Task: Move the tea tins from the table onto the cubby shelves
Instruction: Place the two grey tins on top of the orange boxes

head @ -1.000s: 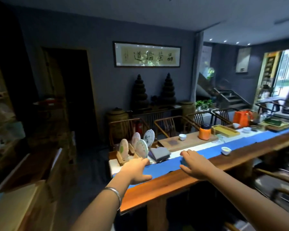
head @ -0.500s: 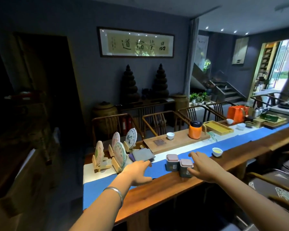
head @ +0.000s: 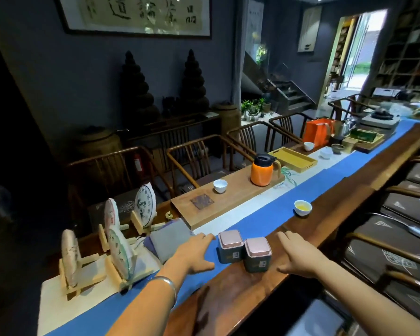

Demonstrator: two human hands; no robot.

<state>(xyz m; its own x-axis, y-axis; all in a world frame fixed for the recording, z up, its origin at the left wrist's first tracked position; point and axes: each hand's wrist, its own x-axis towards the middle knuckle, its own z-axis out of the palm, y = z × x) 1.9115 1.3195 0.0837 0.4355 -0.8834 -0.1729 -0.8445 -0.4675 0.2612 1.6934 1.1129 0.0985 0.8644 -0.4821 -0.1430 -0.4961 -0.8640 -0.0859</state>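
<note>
Two square tea tins, dark-bodied with pinkish metallic lids, stand touching each other at lower centre: the left tin [head: 230, 246] on the blue runner [head: 272, 214], the right tin [head: 257, 254] on the bare wooden worktop [head: 325, 229]. The left hand [head: 194, 254] and right hand [head: 298, 255] flank them, both spread open and holding nothing. At lower left, four round paper-wrapped tea cakes [head: 118, 253] lean on wooden stands.
</note>
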